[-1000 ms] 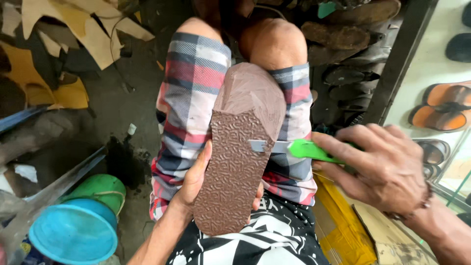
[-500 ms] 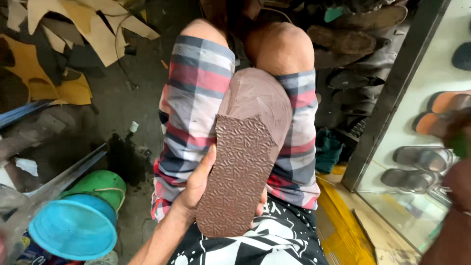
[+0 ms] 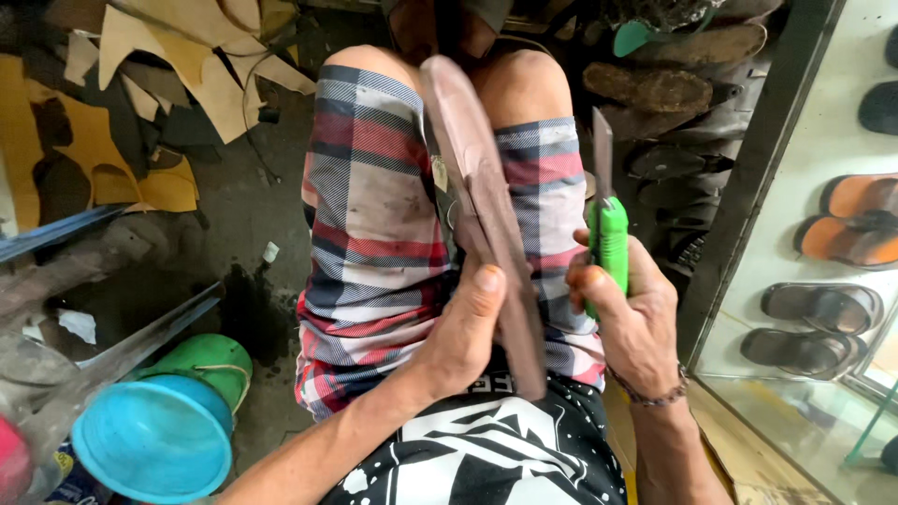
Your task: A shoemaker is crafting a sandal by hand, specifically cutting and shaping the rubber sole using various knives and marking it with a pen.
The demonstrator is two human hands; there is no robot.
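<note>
I sit with a brown sandal sole (image 3: 482,206) standing on edge between my knees, over plaid shorts. My left hand (image 3: 465,332) grips the sole's near end from the left, thumb pressed on its edge. Just right of the sole, my right hand (image 3: 629,313) is closed around a green-handled knife (image 3: 608,220), its blade pointing up and away. Blade and sole are apart by a small gap.
Tan leather offcuts (image 3: 140,103) lie on the dark floor at upper left. A blue bowl (image 3: 154,440) and a green bowl (image 3: 210,360) sit at lower left. A glass case with sandals (image 3: 842,234) stands at the right. Worn soles (image 3: 669,89) pile beyond my knees.
The sole has turned from face-up to on edge. My right hand, out of view half a second ago, has come back beside the sole with the knife blade upright.
</note>
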